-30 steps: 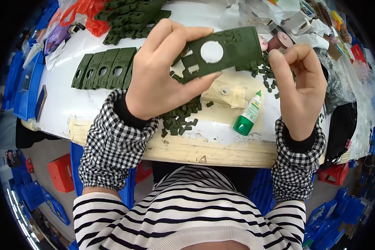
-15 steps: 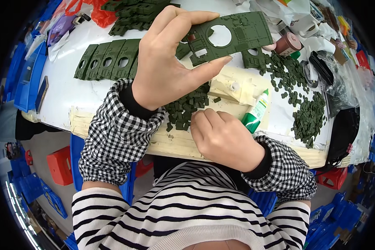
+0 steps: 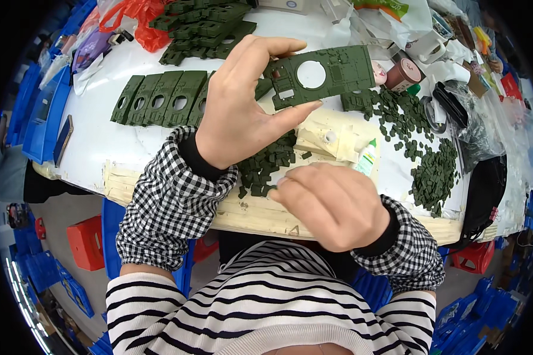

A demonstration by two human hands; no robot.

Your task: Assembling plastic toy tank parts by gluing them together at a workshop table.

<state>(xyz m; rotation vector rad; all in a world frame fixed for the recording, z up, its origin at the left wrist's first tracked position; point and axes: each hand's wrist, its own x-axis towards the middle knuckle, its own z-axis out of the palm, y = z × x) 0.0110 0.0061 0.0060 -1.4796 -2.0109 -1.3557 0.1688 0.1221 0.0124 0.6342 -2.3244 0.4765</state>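
Observation:
My left hand [image 3: 237, 112] grips a dark green plastic model tank hull [image 3: 343, 71] by its left end, thumb below and fingers above. The hull has a big round hole and a small rectangular opening, and is held tilted above the table. My right hand [image 3: 337, 204] is closed in a pinch near the table's front edge; whatever is between its fingertips is hidden. Just left of it lies a heap of small dark green plastic pieces [image 3: 260, 168]. Behind it are a green-and-white glue bottle [image 3: 366, 161], partly covered by the hand, and a taped block [image 3: 317, 142] with a small round holder.
More hulls [image 3: 160, 100] stand in a row at the left, with others stacked [image 3: 204, 29] behind. Further small green pieces [image 3: 435, 177] lie at the right. A brown-red cup [image 3: 404, 74], plastic bags and a black bag [image 3: 485, 195] crowd the right side. A blue bin [image 3: 44, 118] stands far left.
My right hand has come away from the heap of pieces, back and to the right, and now hides the glue bottle's lower part. The hull has come slightly nearer in my left hand.

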